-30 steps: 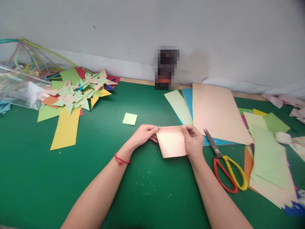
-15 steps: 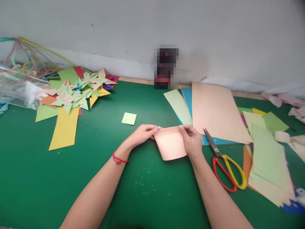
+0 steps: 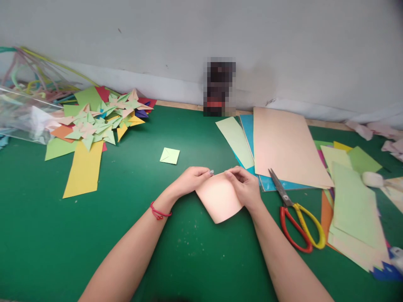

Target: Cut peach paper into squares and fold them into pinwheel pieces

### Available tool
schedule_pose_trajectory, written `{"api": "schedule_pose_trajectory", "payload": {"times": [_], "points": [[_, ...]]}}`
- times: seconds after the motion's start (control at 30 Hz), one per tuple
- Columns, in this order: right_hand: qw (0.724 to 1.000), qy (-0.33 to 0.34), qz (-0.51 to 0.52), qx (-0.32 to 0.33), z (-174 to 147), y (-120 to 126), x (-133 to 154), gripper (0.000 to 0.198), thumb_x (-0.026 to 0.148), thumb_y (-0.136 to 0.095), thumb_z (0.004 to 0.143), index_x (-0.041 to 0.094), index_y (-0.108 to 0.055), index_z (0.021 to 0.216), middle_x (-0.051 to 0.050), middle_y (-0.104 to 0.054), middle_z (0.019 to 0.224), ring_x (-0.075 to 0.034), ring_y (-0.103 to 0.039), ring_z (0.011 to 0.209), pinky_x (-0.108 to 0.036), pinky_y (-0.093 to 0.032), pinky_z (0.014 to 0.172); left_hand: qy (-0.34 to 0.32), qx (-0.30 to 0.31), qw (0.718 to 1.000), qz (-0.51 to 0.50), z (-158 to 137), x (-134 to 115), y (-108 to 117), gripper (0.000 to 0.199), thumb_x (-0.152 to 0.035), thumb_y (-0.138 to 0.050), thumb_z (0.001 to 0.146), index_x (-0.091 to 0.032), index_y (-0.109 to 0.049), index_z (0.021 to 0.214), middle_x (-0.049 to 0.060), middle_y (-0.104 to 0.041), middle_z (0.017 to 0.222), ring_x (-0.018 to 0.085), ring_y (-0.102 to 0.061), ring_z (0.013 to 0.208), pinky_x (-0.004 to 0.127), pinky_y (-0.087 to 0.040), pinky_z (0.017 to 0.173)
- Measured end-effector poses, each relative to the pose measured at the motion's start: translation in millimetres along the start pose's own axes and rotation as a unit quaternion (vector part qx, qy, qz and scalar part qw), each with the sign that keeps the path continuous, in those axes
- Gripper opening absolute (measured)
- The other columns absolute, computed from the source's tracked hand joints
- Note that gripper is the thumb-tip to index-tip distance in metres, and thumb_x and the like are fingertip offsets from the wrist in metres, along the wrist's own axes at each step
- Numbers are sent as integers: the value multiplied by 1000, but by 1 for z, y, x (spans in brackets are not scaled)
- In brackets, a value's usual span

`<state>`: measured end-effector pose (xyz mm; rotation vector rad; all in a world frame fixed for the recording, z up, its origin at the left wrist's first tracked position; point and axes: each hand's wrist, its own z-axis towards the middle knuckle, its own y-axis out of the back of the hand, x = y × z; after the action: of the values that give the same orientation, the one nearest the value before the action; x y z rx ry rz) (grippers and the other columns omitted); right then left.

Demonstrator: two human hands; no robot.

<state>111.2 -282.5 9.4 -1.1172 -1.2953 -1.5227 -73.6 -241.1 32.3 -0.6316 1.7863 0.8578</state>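
Note:
Between my hands is a pale pink sheet of paper (image 3: 219, 199), curved and tilted above the green tabletop. My left hand (image 3: 195, 180) pinches its upper left edge between thumb and fingers. At the upper right edge, my right hand (image 3: 245, 186) grips the sheet, fingers curled behind the thumb. The far edge is partly covered by my fingers. Just beyond my left hand lies a small folded green paper square (image 3: 170, 155), flat on the table. Scissors (image 3: 288, 203) with one red and one yellow handle rest right of my right hand, blades slightly apart.
Large pink sheets (image 3: 283, 147) lie over blue ones at the back right. Green paper strips (image 3: 355, 205) are piled at the far right. Folded paper pieces (image 3: 100, 123) heap up at the back left, near a yellow strip (image 3: 83, 170) and a clear plastic bag (image 3: 22, 113).
The pink sheet has turned, its lower corner now pointing more toward me. My right hand has moved left, closer to my left hand, which stays on the sheet's edge.

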Motion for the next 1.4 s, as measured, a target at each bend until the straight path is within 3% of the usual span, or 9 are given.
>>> {"api": "schedule_pose_trajectory", "payload": {"times": [0.2,0.6,1.07,1.4], "points": [[1000,11,1,6,-1,0,0,13,32,-59,78,21,-59,70,1,-55,68,-12,-51,62,-24,-40,55,-14,25,1000,4,-1,-2,1,32,-38,-39,85,-14,-55,71,-1,-47,68,10,-40,63,20,-29,53],[1000,5,15,8,0,1,0,13,32,-60,77,21,-58,70,2,-55,68,-12,-52,62,-24,-40,56,-5,28,999,-24,-1,-1,2,31,-38,-42,83,-13,-60,77,0,-53,72,11,-43,65,20,-31,54],[1000,0,12,16,-1,1,2,12,31,-59,78,21,-59,71,2,-56,68,-13,-52,63,-24,-40,56,-8,39,999,-19,-2,-1,3,34,-38,-43,84,-14,-66,92,5,-64,90,16,-53,80,23,-39,64],[1000,5,2,16,-1,1,1,13,31,-59,78,21,-59,71,2,-56,68,-13,-52,63,-24,-40,56,-13,17,1000,-3,-1,2,0,31,-36,-44,83,-14,-66,87,4,-65,85,15,-53,76,22,-38,62]]}}
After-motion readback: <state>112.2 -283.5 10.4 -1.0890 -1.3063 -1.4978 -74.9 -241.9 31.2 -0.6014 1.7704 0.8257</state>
